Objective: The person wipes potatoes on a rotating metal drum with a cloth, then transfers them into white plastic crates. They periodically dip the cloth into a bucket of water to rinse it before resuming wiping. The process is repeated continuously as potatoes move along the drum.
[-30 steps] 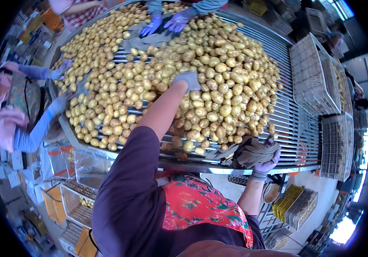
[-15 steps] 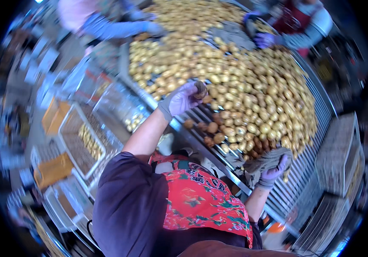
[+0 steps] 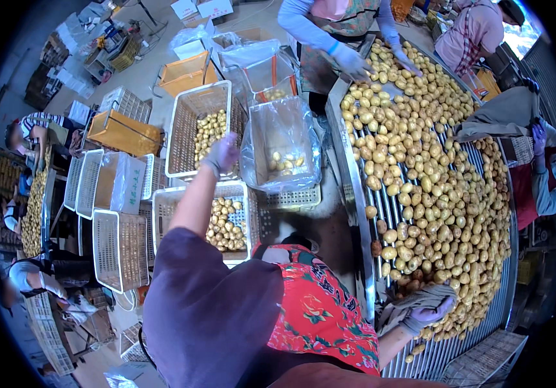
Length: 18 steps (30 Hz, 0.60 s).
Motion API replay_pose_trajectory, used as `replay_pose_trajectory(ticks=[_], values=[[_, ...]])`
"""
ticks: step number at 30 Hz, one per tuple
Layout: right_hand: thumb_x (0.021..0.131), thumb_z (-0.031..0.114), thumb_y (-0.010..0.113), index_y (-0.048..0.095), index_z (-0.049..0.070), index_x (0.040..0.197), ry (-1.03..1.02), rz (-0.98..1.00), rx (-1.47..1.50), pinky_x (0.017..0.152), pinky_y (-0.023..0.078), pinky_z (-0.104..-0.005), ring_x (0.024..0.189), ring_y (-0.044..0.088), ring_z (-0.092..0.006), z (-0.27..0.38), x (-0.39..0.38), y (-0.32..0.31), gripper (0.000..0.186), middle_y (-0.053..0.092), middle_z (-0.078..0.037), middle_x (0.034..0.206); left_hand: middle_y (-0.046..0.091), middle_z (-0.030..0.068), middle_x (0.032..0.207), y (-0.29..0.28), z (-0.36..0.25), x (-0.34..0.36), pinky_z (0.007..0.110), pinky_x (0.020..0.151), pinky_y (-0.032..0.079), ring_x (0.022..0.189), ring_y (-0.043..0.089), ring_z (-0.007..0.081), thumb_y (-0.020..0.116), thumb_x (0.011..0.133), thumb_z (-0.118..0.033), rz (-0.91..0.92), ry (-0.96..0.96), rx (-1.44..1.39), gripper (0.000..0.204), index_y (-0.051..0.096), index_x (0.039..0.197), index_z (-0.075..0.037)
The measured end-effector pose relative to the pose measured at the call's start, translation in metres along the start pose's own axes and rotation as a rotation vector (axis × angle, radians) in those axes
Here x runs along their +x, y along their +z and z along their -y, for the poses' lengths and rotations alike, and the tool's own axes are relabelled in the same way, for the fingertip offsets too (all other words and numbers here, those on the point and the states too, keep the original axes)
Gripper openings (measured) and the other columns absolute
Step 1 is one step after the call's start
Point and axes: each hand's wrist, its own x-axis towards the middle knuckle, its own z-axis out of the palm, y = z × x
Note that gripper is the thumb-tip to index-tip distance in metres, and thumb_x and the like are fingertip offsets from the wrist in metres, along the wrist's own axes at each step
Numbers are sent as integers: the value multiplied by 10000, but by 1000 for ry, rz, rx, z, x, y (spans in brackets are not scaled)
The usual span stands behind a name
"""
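Observation:
My left hand (image 3: 221, 154), in a purple-and-grey glove, is raised over a white perforated crate (image 3: 172, 149) holding potatoes (image 3: 210, 129); its blurred fingers and anything in them are unclear. My right hand (image 3: 428, 312), gloved alike, grips a crumpled grey cloth (image 3: 407, 304) at the lower edge of the potato pile (image 3: 433, 226). The pile covers much of a slatted metal sorting table (image 3: 375, 297) on my right. Below my left arm, another crate (image 3: 250, 226) holds potatoes. A plastic-lined crate (image 3: 271, 116) beside them has a few potatoes inside.
A co-worker (image 3: 320, 22) reaches into potatoes at the table's far end. Another person (image 3: 549, 187) stands across the table, beside dark cloth (image 3: 494, 113). Orange bins (image 3: 124, 134) and stacked crates (image 3: 119, 249) fill my left. More people (image 3: 32, 136) work at a potato table on the far left.
The view has swung left toward the crates. My left hand moved from the pile, where it held a dark potato half a second ago, out over a crate. My right hand keeps hold of the cloth.

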Motion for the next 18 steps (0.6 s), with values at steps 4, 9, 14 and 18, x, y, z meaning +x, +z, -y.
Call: replay_pose_trajectory(ticks=[4, 9, 14, 18], values=[[941, 409, 518, 330, 19, 1437, 99, -187, -417, 1024, 437, -471, 1147, 562, -367, 8, 28, -50, 658, 526, -232, 1280, 623, 113, 1180, 88, -167, -19, 321, 912, 493, 1068, 602, 157, 599, 964, -308, 966, -349, -791, 487, 502, 1342, -18], [837, 505, 631, 433, -18, 1359, 177, -470, -642, 1048, 420, -452, 1164, 571, -330, 82, 104, -99, 765, 554, -234, 1289, 534, 89, 1286, 182, -313, -4, 334, 1013, 396, 1171, 478, 159, 685, 900, -216, 1467, 104, -709, 661, 388, 1460, -29], [814, 378, 708, 483, -35, 1318, 59, -696, -481, 1032, 443, -438, 1148, 591, -309, 159, 144, -122, 690, 577, -222, 1273, 346, 200, 1508, 275, -459, -60, 382, 1144, 270, 1401, 336, 286, 838, 713, -222, 1334, 897, -707, 1021, 237, 1498, 30], [834, 184, 740, 436, 3, 1362, -73, -776, -511, 1035, 442, -432, 1179, 568, -303, 229, 117, -156, 635, 543, -200, 1314, 361, 201, 1476, 295, -550, -182, 364, 1139, 271, 1371, 365, 279, 859, 641, -190, 1556, 1264, -714, 1071, 237, 1478, 54]])
